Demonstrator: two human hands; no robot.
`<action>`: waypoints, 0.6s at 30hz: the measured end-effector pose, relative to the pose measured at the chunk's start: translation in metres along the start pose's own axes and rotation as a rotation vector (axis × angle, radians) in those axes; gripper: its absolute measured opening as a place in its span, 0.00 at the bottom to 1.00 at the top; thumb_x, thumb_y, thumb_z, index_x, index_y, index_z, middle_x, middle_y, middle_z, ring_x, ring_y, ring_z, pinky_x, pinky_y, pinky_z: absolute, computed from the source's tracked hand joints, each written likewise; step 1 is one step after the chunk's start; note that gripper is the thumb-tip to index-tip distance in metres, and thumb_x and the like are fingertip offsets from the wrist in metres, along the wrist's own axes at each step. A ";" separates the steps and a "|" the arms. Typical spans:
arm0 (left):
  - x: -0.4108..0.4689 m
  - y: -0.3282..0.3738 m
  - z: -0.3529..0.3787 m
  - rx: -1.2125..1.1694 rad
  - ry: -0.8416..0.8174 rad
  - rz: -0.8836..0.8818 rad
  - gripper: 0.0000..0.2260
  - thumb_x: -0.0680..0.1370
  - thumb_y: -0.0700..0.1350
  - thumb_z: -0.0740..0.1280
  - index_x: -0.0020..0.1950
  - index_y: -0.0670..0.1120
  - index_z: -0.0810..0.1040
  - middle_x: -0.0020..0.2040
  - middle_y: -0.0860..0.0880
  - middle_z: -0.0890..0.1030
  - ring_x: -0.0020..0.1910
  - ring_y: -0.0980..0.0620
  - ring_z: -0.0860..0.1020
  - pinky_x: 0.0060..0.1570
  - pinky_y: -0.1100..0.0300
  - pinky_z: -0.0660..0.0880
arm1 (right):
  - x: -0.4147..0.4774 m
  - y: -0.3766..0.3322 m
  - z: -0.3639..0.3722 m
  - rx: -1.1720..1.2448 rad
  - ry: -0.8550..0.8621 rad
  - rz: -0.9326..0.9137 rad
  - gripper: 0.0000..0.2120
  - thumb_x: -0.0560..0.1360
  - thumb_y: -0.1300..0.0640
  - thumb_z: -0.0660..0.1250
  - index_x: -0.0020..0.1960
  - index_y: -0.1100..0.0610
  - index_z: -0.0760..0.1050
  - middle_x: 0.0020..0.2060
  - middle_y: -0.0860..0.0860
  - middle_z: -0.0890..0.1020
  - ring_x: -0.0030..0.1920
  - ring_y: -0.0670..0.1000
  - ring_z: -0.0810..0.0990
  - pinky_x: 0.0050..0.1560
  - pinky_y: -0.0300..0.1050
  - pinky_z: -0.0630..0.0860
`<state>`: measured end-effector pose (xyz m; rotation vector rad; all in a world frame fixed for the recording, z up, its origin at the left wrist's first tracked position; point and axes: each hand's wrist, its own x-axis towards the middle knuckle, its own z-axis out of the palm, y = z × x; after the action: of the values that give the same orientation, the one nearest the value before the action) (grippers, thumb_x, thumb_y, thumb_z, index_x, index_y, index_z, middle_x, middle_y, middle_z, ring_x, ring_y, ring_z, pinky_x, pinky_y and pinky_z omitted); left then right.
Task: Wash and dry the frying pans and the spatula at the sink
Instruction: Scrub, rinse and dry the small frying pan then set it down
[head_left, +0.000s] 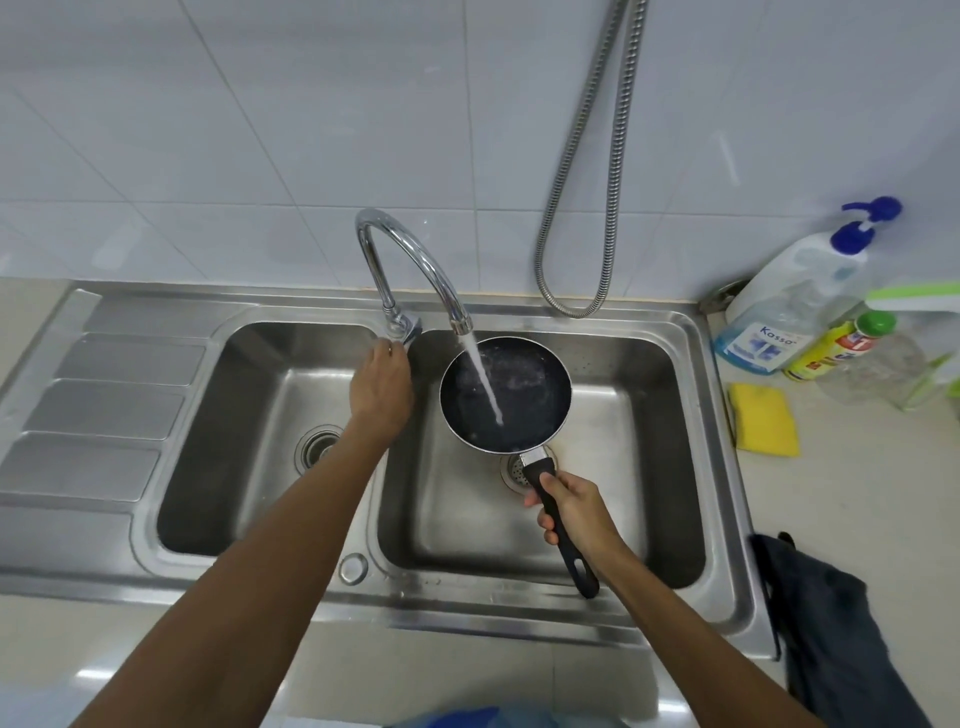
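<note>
Rinsing stage, frame centre. The right hand (571, 512) grasps the handle of a small frying pan (506, 395), held under the running faucet (405, 249) over the right sink basin (670, 395). The left hand (382, 384) is on the tap lever (411, 328), grip unclear. Judged early: drying remains, and other pans and the spatula are unseen.

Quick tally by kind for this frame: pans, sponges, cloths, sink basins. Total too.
Frying pan: 1
Yellow sponge: 1
Dark cloth: 1
Sink basins: 2 (left, right)
Total: 5
</note>
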<state>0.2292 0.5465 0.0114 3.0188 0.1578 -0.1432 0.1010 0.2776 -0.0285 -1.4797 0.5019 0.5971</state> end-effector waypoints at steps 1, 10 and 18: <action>0.004 -0.001 -0.002 0.011 0.000 0.001 0.17 0.78 0.35 0.69 0.67 0.38 0.73 0.65 0.39 0.74 0.63 0.39 0.76 0.59 0.48 0.76 | -0.001 0.001 -0.005 -0.012 0.001 0.000 0.12 0.84 0.56 0.59 0.53 0.63 0.78 0.43 0.62 0.85 0.29 0.51 0.73 0.28 0.45 0.72; 0.024 0.001 -0.021 0.153 0.002 0.102 0.20 0.77 0.30 0.66 0.69 0.39 0.74 0.63 0.39 0.76 0.62 0.39 0.77 0.55 0.48 0.78 | 0.007 -0.007 -0.029 -0.015 0.025 -0.018 0.13 0.84 0.58 0.59 0.52 0.67 0.76 0.43 0.59 0.85 0.27 0.51 0.71 0.26 0.44 0.69; 0.035 -0.005 -0.045 0.120 0.062 0.159 0.16 0.77 0.29 0.65 0.61 0.41 0.81 0.58 0.41 0.80 0.57 0.39 0.80 0.49 0.46 0.78 | 0.003 0.002 0.002 0.047 -0.064 0.055 0.12 0.85 0.57 0.59 0.55 0.66 0.75 0.39 0.55 0.85 0.26 0.50 0.71 0.24 0.42 0.70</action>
<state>0.2669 0.5602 0.0514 3.1404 -0.0886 -0.0461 0.1015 0.2796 -0.0320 -1.4019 0.5055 0.6697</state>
